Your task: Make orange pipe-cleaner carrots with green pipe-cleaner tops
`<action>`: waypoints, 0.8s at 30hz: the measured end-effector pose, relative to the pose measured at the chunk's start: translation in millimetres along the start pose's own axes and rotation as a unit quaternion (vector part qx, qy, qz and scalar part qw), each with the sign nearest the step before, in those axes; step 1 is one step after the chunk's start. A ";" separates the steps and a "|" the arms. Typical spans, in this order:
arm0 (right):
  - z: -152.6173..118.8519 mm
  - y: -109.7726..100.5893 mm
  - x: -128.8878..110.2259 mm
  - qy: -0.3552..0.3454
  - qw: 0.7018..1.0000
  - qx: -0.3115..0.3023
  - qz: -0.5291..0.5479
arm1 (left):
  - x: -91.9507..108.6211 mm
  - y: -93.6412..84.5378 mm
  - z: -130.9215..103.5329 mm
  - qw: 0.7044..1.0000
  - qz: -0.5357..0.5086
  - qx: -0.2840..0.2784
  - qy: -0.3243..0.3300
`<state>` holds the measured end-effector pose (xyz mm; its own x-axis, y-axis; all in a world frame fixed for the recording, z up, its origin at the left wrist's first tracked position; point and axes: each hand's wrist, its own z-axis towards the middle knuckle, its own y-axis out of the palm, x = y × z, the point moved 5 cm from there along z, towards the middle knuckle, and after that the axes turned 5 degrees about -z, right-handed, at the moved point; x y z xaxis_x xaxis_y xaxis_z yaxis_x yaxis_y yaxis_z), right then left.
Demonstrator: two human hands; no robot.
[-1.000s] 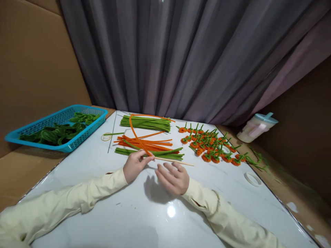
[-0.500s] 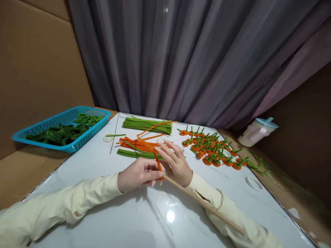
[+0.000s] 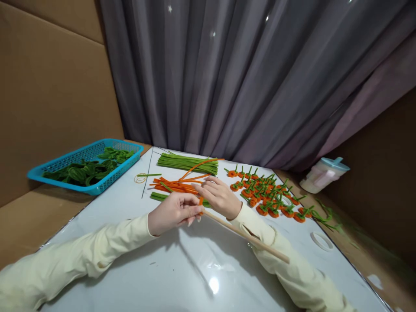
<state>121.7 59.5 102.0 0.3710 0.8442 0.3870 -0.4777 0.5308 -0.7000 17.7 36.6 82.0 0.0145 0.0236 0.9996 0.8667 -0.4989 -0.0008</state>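
Two hands on my feed: left hand has its fingers pinched on a slim round wooden stick and a fuzzy orange pipe cleaner above the glossy white tabletop. Right hand is half-curled, can't tell if it's gripping. I'd want steady tension, no slack.

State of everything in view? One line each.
left hand, pinching stick and orange strip
right hand, at orange strip, grip unclear
stick, mostly bare
orange strip, partly hidden by hands
blue basket, holding green loops
cup, lid on
curtain, hanging in folds
nearer tape roll, flat
orange pieces, stemmed
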 end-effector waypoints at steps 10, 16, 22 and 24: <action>5.0 4.8 1.0 0.087 0.994 -0.005 0.058 | 20.7 -7.3 -11.8 0.958 0.127 0.120 0.229; 2.1 8.5 -8.7 0.251 0.933 -0.074 0.247 | 30.6 -4.8 -26.9 0.791 0.337 0.183 0.476; 6.1 16.7 -20.2 0.359 0.814 -0.083 0.448 | 36.6 -3.6 -31.9 0.663 0.479 0.177 0.547; 4.1 20.1 -21.0 0.386 0.794 -0.088 0.462 | 38.9 -2.9 -31.9 0.636 0.514 0.171 0.549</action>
<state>101.0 52.7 82.2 0.3372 0.5343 -0.7751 -0.7357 -0.3642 -0.5711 -0.1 11.3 121.8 0.4670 -0.8763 -0.1181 0.7414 0.4609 -0.4878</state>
